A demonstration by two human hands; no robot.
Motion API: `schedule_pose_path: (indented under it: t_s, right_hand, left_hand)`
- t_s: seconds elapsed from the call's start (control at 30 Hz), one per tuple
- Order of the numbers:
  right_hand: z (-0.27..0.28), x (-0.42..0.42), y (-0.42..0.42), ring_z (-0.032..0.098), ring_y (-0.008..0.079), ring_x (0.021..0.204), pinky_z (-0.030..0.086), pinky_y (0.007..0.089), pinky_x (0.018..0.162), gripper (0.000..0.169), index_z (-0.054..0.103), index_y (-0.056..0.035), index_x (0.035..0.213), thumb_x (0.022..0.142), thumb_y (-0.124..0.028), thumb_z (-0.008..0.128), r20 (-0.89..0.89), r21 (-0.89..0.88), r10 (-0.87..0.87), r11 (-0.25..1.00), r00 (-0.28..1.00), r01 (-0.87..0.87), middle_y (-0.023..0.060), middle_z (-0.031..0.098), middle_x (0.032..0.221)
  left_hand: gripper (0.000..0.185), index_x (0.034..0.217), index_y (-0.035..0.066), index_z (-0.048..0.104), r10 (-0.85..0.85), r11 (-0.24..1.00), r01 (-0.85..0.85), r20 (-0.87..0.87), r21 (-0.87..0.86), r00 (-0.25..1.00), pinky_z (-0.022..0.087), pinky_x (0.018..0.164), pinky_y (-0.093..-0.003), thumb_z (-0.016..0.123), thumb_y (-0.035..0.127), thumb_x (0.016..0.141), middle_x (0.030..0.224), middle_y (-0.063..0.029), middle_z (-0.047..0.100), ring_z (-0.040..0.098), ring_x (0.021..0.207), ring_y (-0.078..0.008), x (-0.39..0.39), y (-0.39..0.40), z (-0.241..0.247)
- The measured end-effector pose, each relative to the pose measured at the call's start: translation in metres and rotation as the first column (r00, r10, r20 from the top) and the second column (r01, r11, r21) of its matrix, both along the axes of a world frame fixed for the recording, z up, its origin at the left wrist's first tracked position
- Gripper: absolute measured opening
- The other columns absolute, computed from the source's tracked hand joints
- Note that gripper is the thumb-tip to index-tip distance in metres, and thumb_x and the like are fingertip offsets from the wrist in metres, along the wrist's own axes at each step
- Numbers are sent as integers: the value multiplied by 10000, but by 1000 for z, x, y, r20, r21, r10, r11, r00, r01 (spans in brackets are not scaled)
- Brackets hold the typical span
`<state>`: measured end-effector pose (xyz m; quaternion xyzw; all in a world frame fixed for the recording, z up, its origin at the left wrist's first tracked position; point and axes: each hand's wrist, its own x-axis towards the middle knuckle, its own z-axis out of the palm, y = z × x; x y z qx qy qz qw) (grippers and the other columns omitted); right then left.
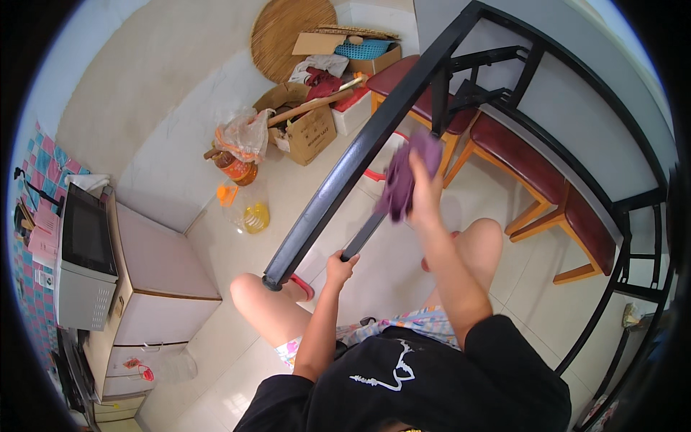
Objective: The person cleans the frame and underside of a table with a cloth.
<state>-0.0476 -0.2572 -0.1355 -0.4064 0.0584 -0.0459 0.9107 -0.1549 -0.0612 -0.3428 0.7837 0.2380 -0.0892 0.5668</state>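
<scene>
A black metal furniture frame (345, 162) tilts across the view, one thick square leg running from the upper right to a capped end above my left knee. Below that leg hangs a thinner black metal bar (363, 237). The fingers of my left hand (340, 270) are closed around its lower end. Farther up, my right hand (425, 194) grips a crumpled purple cloth (397, 181), blurred and lying against the bar. The cloth hides that stretch of the bar.
Wooden stools with dark red seats (518, 154) stand under the frame at right. Behind the cloth is a red-rimmed white basin (372, 174). Plastic bottles of yellow liquid (253, 216) and a cardboard box (307, 132) sit by the wall. A microwave (86, 259) rests on a cabinet (162, 318) at left.
</scene>
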Motion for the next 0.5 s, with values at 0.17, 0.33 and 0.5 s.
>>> schedule_pose_path:
  t_s: [0.17, 0.33, 0.5]
  right_hand:
    - [-163, -70, 7, 670, 261, 884, 556, 404, 815, 360, 547, -11, 1169, 958, -296, 607, -421, -113, -129, 990, 898, 89, 136, 652, 1030]
    - [-135, -86, 44, 629, 140, 925, 526, 311, 788, 449, 563, -7, 1204, 943, -361, 651, -295, -22, 180, 981, 938, -195, 58, 634, 1037]
    - [-81, -67, 43, 655, 165, 797, 551, 325, 690, 378, 601, -4, 1082, 859, -268, 753, -300, -110, 195, 965, 934, -237, 72, 646, 949]
  left_hand:
    - [336, 941, -32, 668, -18, 1000, 18, 13, 21, 1000, 425, 432, -319, 780, 255, 806, 587, -45, 566, 526, 425, -141, 3, -12, 51]
    - [355, 890, 19, 689, -65, 979, 56, 40, 195, 997, 477, 491, -309, 760, 359, 816, 554, -51, 599, 596, 439, -159, -9, 2, 94]
    - [411, 819, 64, 696, -113, 947, 68, 129, 313, 985, 502, 557, -323, 756, 471, 797, 524, -36, 600, 613, 449, -168, -10, 1, 138]
